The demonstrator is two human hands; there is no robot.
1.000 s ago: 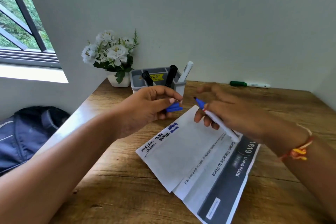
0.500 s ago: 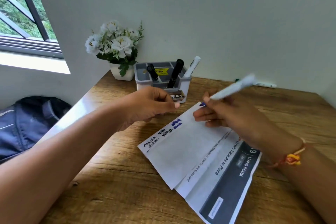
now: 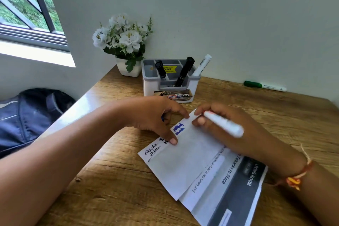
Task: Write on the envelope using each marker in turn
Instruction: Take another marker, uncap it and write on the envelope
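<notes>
Head view. Both hands, raised a second ago, now sit on the envelope (image 3: 183, 163) lying on the wooden table (image 3: 110, 192). The left hand (image 3: 152, 115) presses it with the thumb, fingers curled round a blue cap (image 3: 162, 118). The right hand (image 3: 242, 145) pinches the white marker (image 3: 224, 125) at its far edge. The sheet (image 3: 238, 194) beneath reads "LIVING ROOM"; the organizer (image 3: 150, 86) sticker reads "49.00".

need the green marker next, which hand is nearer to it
Right. The right hand, holding a marker on the envelope, sits in front and left of the green marker; the left hand, blue cap in its grip, presses the envelope farther left.
</notes>
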